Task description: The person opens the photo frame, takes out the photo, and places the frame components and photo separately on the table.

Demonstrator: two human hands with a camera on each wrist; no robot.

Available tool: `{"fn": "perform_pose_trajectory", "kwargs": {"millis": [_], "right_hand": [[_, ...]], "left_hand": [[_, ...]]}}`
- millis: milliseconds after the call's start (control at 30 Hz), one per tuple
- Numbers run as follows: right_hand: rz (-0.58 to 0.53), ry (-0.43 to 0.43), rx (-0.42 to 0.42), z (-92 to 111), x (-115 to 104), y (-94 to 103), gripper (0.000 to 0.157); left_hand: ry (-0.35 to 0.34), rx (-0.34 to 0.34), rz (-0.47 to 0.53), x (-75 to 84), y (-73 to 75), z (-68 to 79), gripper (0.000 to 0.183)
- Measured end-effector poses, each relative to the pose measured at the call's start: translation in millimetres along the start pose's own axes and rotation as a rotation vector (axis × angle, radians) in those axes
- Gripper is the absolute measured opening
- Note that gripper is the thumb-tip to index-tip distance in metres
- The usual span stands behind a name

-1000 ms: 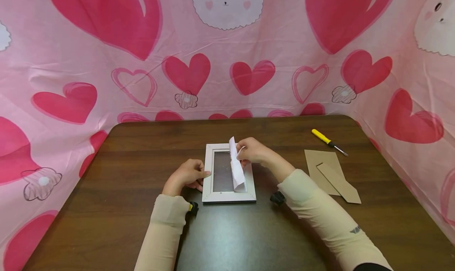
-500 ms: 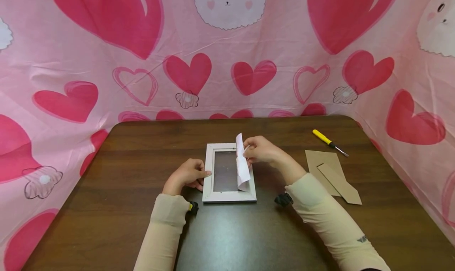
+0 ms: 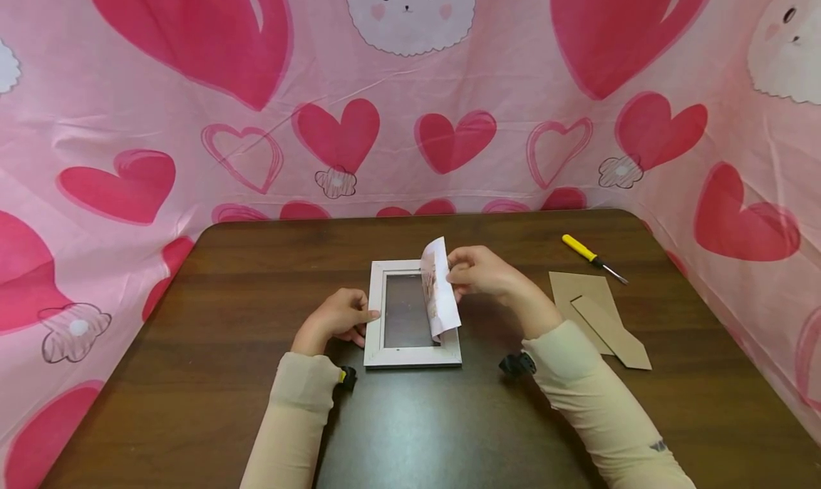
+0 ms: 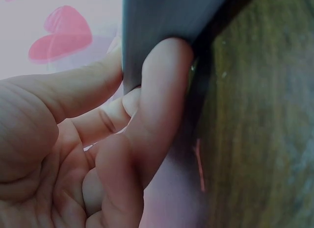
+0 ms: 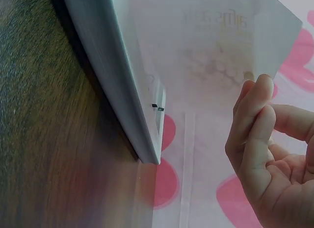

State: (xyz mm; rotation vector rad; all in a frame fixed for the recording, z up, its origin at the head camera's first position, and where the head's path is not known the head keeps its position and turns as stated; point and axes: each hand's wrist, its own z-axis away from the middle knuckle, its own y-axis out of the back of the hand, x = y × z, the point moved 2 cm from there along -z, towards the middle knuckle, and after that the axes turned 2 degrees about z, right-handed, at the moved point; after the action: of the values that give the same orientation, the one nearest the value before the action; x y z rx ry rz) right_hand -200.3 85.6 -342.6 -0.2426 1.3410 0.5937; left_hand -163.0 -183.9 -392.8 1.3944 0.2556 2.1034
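Observation:
A white picture frame (image 3: 405, 356) lies on the table with its dark pane showing. My left hand (image 3: 338, 314) grips the frame's left edge, thumb on top and fingers at the side; in the left wrist view the fingers (image 4: 164, 86) press against the frame's side (image 4: 157, 22). A curved sheet of printed paper (image 3: 440, 289) stands raised over the right part of the frame. My right hand (image 3: 481, 275) pinches its right edge between thumb and fingers. In the right wrist view faint print shows through the paper (image 5: 211, 56).
A yellow-handled screwdriver (image 3: 580, 248) lies at the back right of the brown table (image 3: 256, 261). Nearer, a brown backing board (image 3: 580, 286) has a cardboard stand piece (image 3: 612, 332) lying across it. A pink heart-print cloth (image 3: 385, 68) hangs behind the table.
My right hand has moved right and lifted the paper's edge, so its printed side now shows and more of the pane is uncovered. The left hand has stayed on the frame.

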Motion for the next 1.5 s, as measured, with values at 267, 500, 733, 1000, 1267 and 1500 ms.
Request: {"fn": "perform_pose_trajectory", "kwargs": {"millis": [267, 500, 733, 1000, 1267, 1500], "right_hand": [[-0.04, -0.013, 0.012, 9, 6, 15.0, 0.023], [-0.094, -0.028, 0.02, 21, 18, 38.5, 0.022], [-0.139, -0.048, 0.074, 40, 35, 72.8, 0.009], [-0.169, -0.11, 0.152, 51, 54, 96.9, 0.011], [-0.188, -0.163, 0.128, 54, 72, 105.0, 0.013], [-0.134, -0.219, 0.115, 54, 77, 103.6, 0.008]], "left_hand": [[0.004, 0.003, 0.008, 0.8, 1.3, 2.3, 0.026], [-0.008, 0.0, 0.02, 0.2, 2.4, 3.8, 0.026], [-0.019, -0.015, 0.034, -2.1, -0.8, 0.7, 0.027], [-0.014, -0.005, 0.038, -2.0, 0.4, 1.3, 0.028], [-0.016, 0.003, 0.048, -2.2, 0.0, 2.2, 0.028], [-0.011, 0.021, 0.024, -1.4, -0.3, 4.2, 0.027]]}}
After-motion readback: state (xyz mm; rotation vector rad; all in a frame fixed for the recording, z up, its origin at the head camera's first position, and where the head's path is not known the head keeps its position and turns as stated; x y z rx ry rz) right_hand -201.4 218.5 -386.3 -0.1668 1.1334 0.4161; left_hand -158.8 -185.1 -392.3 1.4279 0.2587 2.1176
